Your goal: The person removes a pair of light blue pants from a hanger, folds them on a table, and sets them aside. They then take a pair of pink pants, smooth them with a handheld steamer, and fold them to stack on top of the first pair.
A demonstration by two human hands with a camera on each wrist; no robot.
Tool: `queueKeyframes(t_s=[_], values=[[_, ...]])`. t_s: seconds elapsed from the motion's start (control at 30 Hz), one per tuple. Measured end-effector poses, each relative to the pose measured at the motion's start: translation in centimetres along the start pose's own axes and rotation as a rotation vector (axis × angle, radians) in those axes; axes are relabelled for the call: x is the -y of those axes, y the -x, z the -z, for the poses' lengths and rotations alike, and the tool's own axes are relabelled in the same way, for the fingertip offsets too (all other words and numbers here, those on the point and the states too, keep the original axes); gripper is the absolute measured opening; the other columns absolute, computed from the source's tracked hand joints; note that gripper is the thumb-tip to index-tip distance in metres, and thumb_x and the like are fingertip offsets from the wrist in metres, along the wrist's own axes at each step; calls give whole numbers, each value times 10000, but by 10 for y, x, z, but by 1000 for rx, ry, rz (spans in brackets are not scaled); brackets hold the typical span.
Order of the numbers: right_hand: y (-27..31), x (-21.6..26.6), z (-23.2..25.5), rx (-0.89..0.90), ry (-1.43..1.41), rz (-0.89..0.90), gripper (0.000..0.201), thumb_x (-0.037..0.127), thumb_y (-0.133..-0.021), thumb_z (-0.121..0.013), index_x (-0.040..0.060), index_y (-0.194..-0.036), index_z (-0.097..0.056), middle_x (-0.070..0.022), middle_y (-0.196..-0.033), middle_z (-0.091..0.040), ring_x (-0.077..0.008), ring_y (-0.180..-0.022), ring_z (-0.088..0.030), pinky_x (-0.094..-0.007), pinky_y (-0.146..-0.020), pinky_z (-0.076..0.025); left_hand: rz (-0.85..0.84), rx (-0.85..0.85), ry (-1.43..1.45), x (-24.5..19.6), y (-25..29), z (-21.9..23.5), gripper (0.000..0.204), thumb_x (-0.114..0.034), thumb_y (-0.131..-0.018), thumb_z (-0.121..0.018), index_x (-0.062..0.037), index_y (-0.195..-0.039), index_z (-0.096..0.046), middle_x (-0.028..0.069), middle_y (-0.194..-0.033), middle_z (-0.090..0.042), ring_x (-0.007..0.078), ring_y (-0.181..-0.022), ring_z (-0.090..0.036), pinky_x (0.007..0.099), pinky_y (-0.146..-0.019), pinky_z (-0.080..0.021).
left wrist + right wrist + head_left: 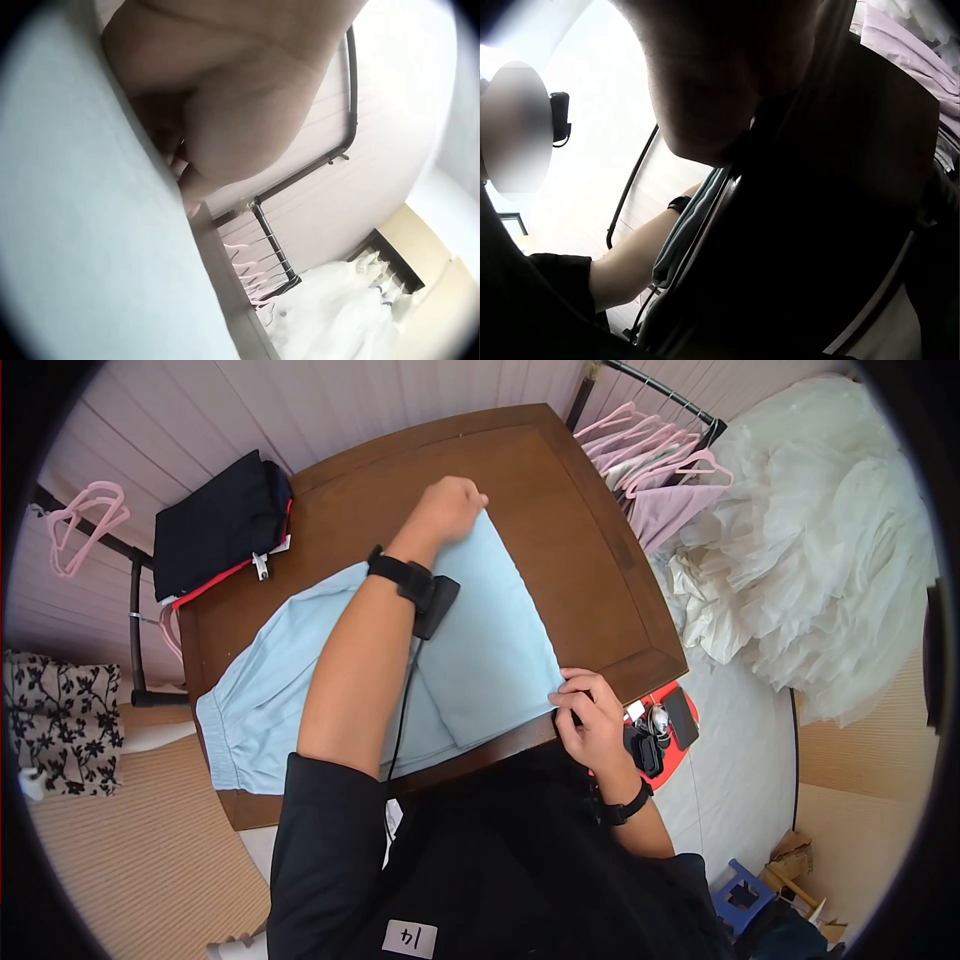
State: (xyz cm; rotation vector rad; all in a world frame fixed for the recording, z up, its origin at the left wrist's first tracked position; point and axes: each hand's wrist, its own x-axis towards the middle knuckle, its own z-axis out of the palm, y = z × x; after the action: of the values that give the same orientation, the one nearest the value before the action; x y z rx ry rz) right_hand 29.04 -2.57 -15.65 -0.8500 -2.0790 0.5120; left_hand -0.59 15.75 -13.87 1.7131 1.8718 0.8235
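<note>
Pale blue garment [480,650] lies on the desk [400,475].
The left hand [447,512] curls its fingers at the far corner, gripping it; the right hand [592,722] pinches the near corner, fingers bent (dark folded clothes [215,525] sit left).

Pink hangers [88,528] on black racks, dark folded clothes [215,525], a white tulle gown [815,550].

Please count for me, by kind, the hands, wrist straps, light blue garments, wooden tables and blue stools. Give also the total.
Left hand and right hand: 2
Left wrist strap and right wrist strap: 2
Light blue garment: 1
Wooden table: 1
Blue stool: 1
Total: 7
</note>
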Motion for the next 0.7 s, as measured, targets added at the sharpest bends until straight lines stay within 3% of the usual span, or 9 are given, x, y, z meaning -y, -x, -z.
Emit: queueKeyframes(t_s=[0.13,0.23,0.3,0.33,0.43,0.5,0.53,0.63,0.7], values=[[1,-1,2,12,-25,-13,215,-108,-664,-616,8,-837,-668,-121,-901,-575,-333,-958,-659,-378,-728,-536,54,65,42,11,30,45,335,-353,-899,-655,-20,-928,-684,102,-834,-681,188,-759,-610,343,-699,-497],[-4,6,5,13,-54,-51,215,-81,-703,-624,15,-887,-681,-125,-975,-586,-308,-885,-651,-360,-716,-531,167,173,-56,13,65,78,413,-397,-848,-694,-7,-985,-686,133,-909,-689,249,-842,-645,367,-728,-513],[-5,6,3,13,-36,-94,207,-23,-749,-672,35,-947,-690,-132,-1076,-590,-268,-811,-624,-342,-706,-527,298,350,118,12,86,89,323,-326,-893,-683,-15,-978,-674,52,-836,-645,147,-780,-579,291,-674,-478],[-5,6,1,21,-45,-91,207,-23,-749,-672,35,-947,-690,-132,-1076,-590,-268,-811,-624,-342,-706,-527,310,345,118,17,91,90,323,-326,-893,-683,-15,-978,-674,52,-836,-645,147,-780,-579,291,-674,-478],[-6,5,-4,49,28,-92,212,2,-750,-697,45,-957,-690,-133,-1090,-590,-256,-802,-613,-340,-706,-519,276,273,221,40,103,78,264,-260,-881,-701,-13,-969,-666,33,-822,-617,122,-769,-550,280,-658,-464],[-6,5,-4,47,94,-48,213,9,-750,-701,50,-959,-690,-128,-1090,-595,-250,-791,-604,-343,-714,-511,81,59,109,45,108,66,237,-219,-874,-703,-6,-964,-653,23,-829,-602,112,-765,-525,277,-667,-456],[-7,5,-4,52,92,-43,213,9,-750,-701,50,-959,-690,-128,-1090,-595,-250,-791,-604,-343,-714,-511,86,53,110,47,110,64,237,-219,-874,-703,-6,-964,-653,23,-829,-602,112,-765,-525,277,-667,-456],[-9,9,-1,66,85,-79,218,12,-751,-699,48,-966,-692,-122,-1077,-601,-247,-783,-596,-345,-724,-505,150,-23,89,41,118,62,243,-220,-870,-699,1,-955,-646,55,-856,-620,145,-789,-557,307,-701,-467],[-11,13,2,75,57,-117,215,25,-779,-696,37,-993,-690,-125,-1044,-613,-251,-785,-594,-347,-729,-505,47,-148,-141,37,123,61,222,-200,-863,-695,-7,-952,-628,105,-874,-625,226,-809,-591,348,-733,-480]])
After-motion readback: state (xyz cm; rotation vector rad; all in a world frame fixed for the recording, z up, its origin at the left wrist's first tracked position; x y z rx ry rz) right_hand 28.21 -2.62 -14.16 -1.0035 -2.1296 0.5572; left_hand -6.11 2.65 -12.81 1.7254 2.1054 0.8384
